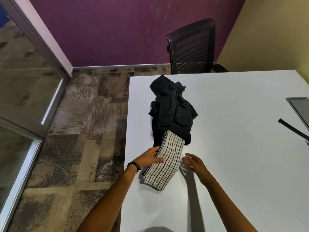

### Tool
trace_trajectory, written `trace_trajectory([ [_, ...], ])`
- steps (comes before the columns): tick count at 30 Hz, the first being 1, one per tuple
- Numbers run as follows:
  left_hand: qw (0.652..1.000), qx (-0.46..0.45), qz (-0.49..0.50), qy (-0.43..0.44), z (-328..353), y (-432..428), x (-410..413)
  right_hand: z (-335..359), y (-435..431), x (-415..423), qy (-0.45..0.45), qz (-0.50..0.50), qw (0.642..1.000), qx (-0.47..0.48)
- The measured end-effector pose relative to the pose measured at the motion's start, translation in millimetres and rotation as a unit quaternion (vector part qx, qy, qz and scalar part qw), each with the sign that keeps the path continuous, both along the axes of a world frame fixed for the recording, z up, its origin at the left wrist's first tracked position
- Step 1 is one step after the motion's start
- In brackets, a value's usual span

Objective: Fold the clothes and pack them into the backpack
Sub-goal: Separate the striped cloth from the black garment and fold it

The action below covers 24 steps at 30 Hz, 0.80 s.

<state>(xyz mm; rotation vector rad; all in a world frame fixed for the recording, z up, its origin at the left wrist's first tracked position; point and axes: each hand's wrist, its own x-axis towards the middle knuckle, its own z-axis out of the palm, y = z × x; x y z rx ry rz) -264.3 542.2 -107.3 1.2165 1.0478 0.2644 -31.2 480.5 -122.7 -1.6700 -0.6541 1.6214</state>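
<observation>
A folded white cloth with black stripes (pixel 167 161) lies on the white table (pixel 234 148), its far end resting against a crumpled black garment (pixel 172 109). My left hand (pixel 150 157) grips the striped cloth's left edge, thumb on top and fingers under it. My right hand (pixel 194 163) hovers just right of the cloth, fingers relaxed and spread, holding nothing; it looks slightly blurred. No backpack is in view.
A black mesh office chair (pixel 192 47) stands behind the table's far edge. A grey cable hatch (pixel 299 108) with its black lid raised sits at the table's right edge. Patterned carpet and a glass partition (pixel 25 97) lie to the left.
</observation>
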Motion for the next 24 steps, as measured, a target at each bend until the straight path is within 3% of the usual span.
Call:
trace_trajectory([
  [3, 0.999, -0.009, 0.030, -0.017, 4.6, 2.5, 0.5, 3.0, -0.3, -6.5, 0.005, 0.110, 0.994, 0.012],
  [5, 0.998, -0.009, 0.048, -0.031, 9.2, 4.3, 3.1, 10.2, 2.2, -11.5, 0.021, 0.133, 0.990, 0.038],
  [24, 0.995, -0.024, 0.079, -0.059, 54.1, 8.3, -7.1, 56.8, 34.7, -3.6, -0.010, 0.095, 0.989, 0.116],
])
